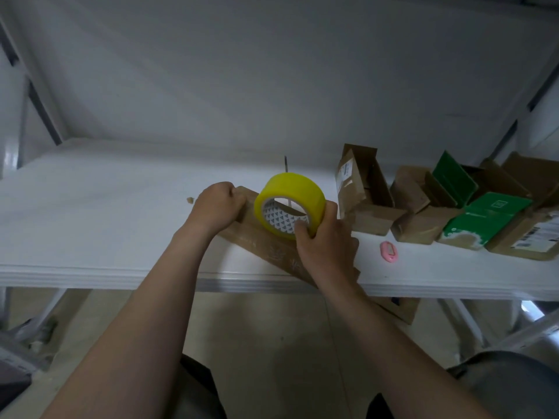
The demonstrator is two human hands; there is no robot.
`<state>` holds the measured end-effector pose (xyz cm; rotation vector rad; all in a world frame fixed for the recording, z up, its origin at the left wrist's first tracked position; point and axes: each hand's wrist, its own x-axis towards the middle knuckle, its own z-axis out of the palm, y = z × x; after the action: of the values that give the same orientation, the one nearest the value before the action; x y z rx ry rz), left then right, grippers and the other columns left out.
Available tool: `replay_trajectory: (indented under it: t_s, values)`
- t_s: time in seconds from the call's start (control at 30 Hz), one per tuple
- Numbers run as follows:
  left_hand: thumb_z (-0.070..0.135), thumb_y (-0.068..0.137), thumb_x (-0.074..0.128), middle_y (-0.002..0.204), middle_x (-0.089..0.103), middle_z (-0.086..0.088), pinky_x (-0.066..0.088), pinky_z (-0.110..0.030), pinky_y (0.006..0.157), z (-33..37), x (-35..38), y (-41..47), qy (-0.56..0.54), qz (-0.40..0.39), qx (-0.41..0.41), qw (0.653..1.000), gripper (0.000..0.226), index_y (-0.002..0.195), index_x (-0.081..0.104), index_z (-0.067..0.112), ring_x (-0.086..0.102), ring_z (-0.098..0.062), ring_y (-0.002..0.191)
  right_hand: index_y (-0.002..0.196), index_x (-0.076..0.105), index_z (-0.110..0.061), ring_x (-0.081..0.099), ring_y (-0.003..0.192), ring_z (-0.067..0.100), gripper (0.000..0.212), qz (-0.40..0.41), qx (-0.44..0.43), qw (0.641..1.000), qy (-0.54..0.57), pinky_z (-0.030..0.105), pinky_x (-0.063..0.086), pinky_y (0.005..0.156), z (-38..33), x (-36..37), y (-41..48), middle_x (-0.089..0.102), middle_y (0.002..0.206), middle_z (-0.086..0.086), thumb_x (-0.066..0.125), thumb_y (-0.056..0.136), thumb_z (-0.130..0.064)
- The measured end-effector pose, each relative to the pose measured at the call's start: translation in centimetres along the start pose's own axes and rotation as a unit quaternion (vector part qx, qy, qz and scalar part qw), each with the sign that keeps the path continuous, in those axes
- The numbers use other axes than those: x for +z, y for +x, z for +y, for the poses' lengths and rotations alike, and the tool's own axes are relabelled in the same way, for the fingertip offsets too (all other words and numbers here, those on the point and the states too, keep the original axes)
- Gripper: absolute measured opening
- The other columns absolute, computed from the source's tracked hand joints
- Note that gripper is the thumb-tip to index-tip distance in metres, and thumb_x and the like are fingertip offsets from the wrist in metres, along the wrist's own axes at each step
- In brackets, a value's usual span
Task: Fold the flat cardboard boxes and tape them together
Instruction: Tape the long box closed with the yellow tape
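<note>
A long brown cardboard box [260, 240] lies slantwise on the white table [90, 231], its near end jutting past the front edge. My left hand [219, 207] is closed over the box's far end. My right hand [323, 243] grips a yellow tape roll [290, 192], held upright above the box's middle with my fingers hooked into its core. Whether a strip of tape runs from the roll to the box cannot be seen.
Several opened brown boxes [366, 195] and a green box [484, 219] crowd the table's right side. A small pink cutter [388, 251] lies in front of them. A cardboard scrap [189, 200] sits left of my left hand. A white wall stands behind.
</note>
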<state>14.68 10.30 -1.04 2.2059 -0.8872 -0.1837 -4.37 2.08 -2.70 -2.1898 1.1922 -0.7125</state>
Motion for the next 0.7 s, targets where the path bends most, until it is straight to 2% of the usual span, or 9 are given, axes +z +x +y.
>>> replay_trajectory:
  t_s: [0.07, 0.2, 0.23, 0.33, 0.37, 0.5, 0.6, 0.7]
  values:
    - [0.019, 0.095, 0.047, 0.093, 0.068, -0.016, 0.051, -0.044, 0.083, -0.1, -0.5, -0.2, 0.011, -0.005, -0.006, 1.0, 0.026, 0.089, 0.06, -0.002, 0.061, -0.034, 0.092, 0.143, 0.026, -0.031, 0.047, 0.127, 0.036, 0.054, -0.015, 0.01, 1.0, -0.019, 0.052, 0.032, 0.109, -0.1, 0.1, -0.3, 0.05, 0.137, 0.01, 0.048, 0.099, -0.053]
    - [0.018, 0.098, 0.044, 0.097, 0.064, -0.014, 0.046, -0.04, 0.08, -0.2, -0.8, -1.0, 0.027, 0.016, -0.037, 0.999, 0.024, 0.091, 0.058, 0.0, 0.058, -0.034, 0.095, 0.143, 0.027, -0.033, 0.046, 0.133, 0.034, 0.05, -0.031, -0.008, 0.999, -0.02, 0.057, 0.018, 0.118, -0.2, 0.6, 0.5, 0.056, 0.137, 0.005, 0.043, 0.101, -0.054]
    - [0.019, 0.098, 0.045, 0.096, 0.064, -0.012, 0.045, -0.038, 0.078, -0.4, -1.0, -1.3, 0.03, 0.021, -0.051, 0.998, 0.022, 0.089, 0.058, 0.003, 0.058, -0.034, 0.095, 0.142, 0.028, -0.035, 0.048, 0.131, 0.035, 0.048, -0.042, -0.014, 0.999, -0.015, 0.058, 0.019, 0.119, -0.2, 0.6, 1.0, 0.058, 0.135, 0.004, 0.042, 0.101, -0.054]
    - [0.023, 0.097, 0.047, 0.091, 0.063, -0.008, 0.04, -0.034, 0.072, -0.8, -1.5, -2.3, 0.012, 0.028, -0.088, 0.996, 0.022, 0.086, 0.058, 0.007, 0.059, -0.032, 0.091, 0.135, 0.031, -0.041, 0.059, 0.115, 0.04, 0.044, -0.07, -0.044, 0.997, 0.012, 0.057, 0.044, 0.103, 0.1, 0.0, 2.9, 0.065, 0.121, 0.005, 0.04, 0.095, -0.058]
    - [0.024, 0.097, 0.048, 0.088, 0.064, -0.008, 0.04, -0.034, 0.071, -0.8, -1.5, -2.7, 0.005, 0.023, -0.094, 0.995, 0.024, 0.084, 0.059, 0.007, 0.059, -0.031, 0.088, 0.132, 0.033, -0.043, 0.061, 0.11, 0.039, 0.044, -0.075, -0.048, 0.996, 0.017, 0.056, 0.048, 0.097, 0.0, -0.3, 3.6, 0.067, 0.116, 0.005, 0.039, 0.091, -0.058]
    - [0.026, 0.097, 0.053, 0.07, 0.058, -0.007, 0.038, -0.033, 0.066, 0.5, -0.8, -4.1, 0.023, -0.006, -0.092, 0.995, 0.035, 0.068, 0.054, 0.008, 0.055, -0.03, 0.075, 0.126, 0.041, -0.045, 0.062, 0.103, 0.033, 0.036, -0.035, -0.068, 0.997, 0.001, 0.061, 0.046, 0.099, -0.2, -1.3, 4.9, 0.067, 0.103, -0.002, 0.042, 0.09, -0.049]
    - [0.03, 0.098, 0.058, 0.085, 0.064, -0.01, 0.044, -0.034, 0.074, 0.8, -1.2, -4.1, -0.021, -0.041, -0.107, 0.993, 0.033, 0.086, 0.066, 0.0, 0.058, -0.027, 0.081, 0.124, 0.047, -0.038, 0.062, 0.097, 0.03, 0.029, -0.034, -0.082, 0.996, 0.025, 0.05, 0.054, 0.087, 0.0, -2.0, 4.4, 0.065, 0.103, -0.001, 0.051, 0.095, -0.035]
    - [0.025, 0.098, 0.063, 0.098, 0.072, -0.013, 0.043, -0.032, 0.067, -0.2, -3.0, -3.9, -0.149, -0.092, -0.134, 0.975, 0.026, 0.092, 0.067, 0.0, 0.061, -0.025, 0.08, 0.122, 0.051, -0.027, 0.061, 0.092, 0.03, 0.025, -0.021, -0.1, 0.995, -0.01, 0.039, 0.051, 0.075, 0.2, -2.8, 4.7, 0.059, 0.097, 0.001, 0.052, 0.098, -0.022]
